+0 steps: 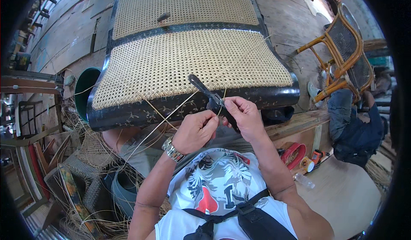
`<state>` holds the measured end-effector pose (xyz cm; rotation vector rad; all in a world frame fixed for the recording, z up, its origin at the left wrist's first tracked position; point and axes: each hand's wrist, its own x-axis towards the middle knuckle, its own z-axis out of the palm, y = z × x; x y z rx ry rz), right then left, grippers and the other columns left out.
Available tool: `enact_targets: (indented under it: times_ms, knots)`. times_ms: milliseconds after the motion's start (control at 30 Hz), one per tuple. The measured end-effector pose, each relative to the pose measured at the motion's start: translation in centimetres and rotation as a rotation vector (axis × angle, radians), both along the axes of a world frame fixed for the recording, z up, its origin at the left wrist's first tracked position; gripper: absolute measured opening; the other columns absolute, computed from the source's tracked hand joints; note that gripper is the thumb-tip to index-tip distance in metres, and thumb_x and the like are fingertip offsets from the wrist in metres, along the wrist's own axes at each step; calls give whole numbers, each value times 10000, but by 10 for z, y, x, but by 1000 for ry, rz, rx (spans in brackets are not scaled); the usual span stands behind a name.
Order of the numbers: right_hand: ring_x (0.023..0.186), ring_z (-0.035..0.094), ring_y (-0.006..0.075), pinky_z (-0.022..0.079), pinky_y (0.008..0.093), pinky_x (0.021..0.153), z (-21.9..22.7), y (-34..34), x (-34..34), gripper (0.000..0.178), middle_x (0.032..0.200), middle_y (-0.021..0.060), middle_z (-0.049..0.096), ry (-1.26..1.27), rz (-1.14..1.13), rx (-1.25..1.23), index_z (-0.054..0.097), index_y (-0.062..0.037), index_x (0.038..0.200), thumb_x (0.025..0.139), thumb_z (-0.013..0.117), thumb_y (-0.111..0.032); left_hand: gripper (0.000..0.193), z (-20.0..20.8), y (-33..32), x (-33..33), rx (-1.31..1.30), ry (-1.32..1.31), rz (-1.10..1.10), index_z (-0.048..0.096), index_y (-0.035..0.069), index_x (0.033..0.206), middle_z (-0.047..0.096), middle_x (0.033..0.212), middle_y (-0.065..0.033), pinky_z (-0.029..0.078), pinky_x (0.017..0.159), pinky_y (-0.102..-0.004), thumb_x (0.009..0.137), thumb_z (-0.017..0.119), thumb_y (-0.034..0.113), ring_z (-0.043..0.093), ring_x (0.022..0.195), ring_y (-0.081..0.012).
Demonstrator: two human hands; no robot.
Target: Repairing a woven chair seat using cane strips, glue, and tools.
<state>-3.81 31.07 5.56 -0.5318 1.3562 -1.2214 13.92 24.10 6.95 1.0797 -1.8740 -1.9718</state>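
Note:
In front of my chest my right hand (245, 115) is closed round a black-handled knife (201, 85). Its rounded handle end points up and left, and my fingers hide part of the metal. Close against it, my left hand (195, 131) pinches a thin cane strand (221, 110) that curves up beside the knife. Just beyond both hands lies a woven cane panel (192, 60), set in a glossy black frame (141, 111) with a gold leaf pattern. Several loose strands stick out from the panel's near edge.
A small dark object (163, 17) rests on the far panel. At left are a green bucket (85, 88) and a blue-grey bucket (124, 193) among tangled cane strips. At right, a person (355, 126) sits by a rattan chair (344, 56); a red container (294, 155) and plastic bottle (304, 180) are nearer.

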Motion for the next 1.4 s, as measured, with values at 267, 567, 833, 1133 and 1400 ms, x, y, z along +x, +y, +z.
enact_targets:
  times_ms: [267,567,833,1133,1400]
  knots:
    - [562,579,45,439,195,479,2,4,4,244,707,-16,616,22,63,47,604,-36,1001,1040,548,-270,253,0,0,5,-10,-38,-37,634,-24,872,575,589,-71,443,527,-298,977,527,179,520,540,-102]
    - [532,562,50,438,200,465,9,0,21,247,684,-8,588,21,91,10,559,-56,938,1045,537,-277,287,24,4,18,54,-21,39,648,0,936,597,677,-11,414,560,-253,1027,517,238,502,618,-53]
    - [526,547,47,438,202,462,13,-27,48,274,677,-5,586,-36,141,-63,521,-73,877,1034,558,-295,311,34,-14,46,-179,-44,80,605,-3,827,555,621,7,415,521,-250,1024,523,224,508,568,-57]
    - [491,526,49,407,206,415,21,-32,46,277,662,-6,581,-135,9,-55,519,-87,826,1025,579,-270,283,21,-7,28,-323,-21,247,610,-21,817,496,578,-157,399,482,-348,975,594,213,422,494,-139]
    - [488,517,37,394,202,404,14,-28,44,297,644,-13,578,-118,-81,-78,522,-83,798,1013,603,-271,297,32,0,15,-425,-58,296,569,-17,741,454,536,-122,364,454,-320,962,618,176,371,482,-108]
